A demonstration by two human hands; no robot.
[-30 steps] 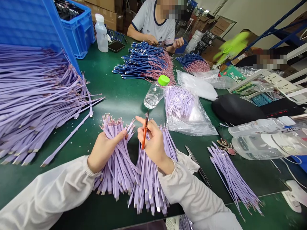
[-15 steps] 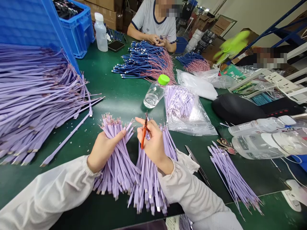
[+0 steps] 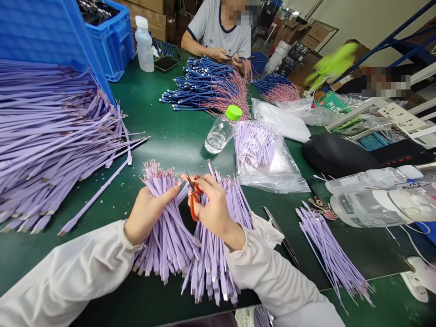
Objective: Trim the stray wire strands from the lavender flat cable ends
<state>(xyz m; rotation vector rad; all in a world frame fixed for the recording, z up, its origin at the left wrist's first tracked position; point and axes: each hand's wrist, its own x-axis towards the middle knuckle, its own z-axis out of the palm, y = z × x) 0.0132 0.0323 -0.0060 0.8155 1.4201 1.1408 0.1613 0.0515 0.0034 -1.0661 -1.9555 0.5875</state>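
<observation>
My left hand (image 3: pixel 146 213) is closed round a fanned bundle of flat purple cables (image 3: pixel 163 190) with bare wire ends pointing up. My right hand (image 3: pixel 213 206) grips small orange-handled snips (image 3: pixel 194 197), whose blades point left toward the bundle's tips. Under my right wrist lies a second heap of purple cables (image 3: pixel 214 259) on the green table (image 3: pixel 170 136).
A big pile of purple cables (image 3: pixel 51 141) fills the left. A lying water bottle (image 3: pixel 221 129), a bag of cables (image 3: pixel 262 154), tweezers (image 3: pixel 282 238) and another cable bunch (image 3: pixel 330 254) sit to the right. A person across the table (image 3: pixel 221 32) handles blue cables (image 3: pixel 204 86).
My right hand has turned the snips from upright to tilted left and lowered them toward the bundle tips. The person opposite moved their hands.
</observation>
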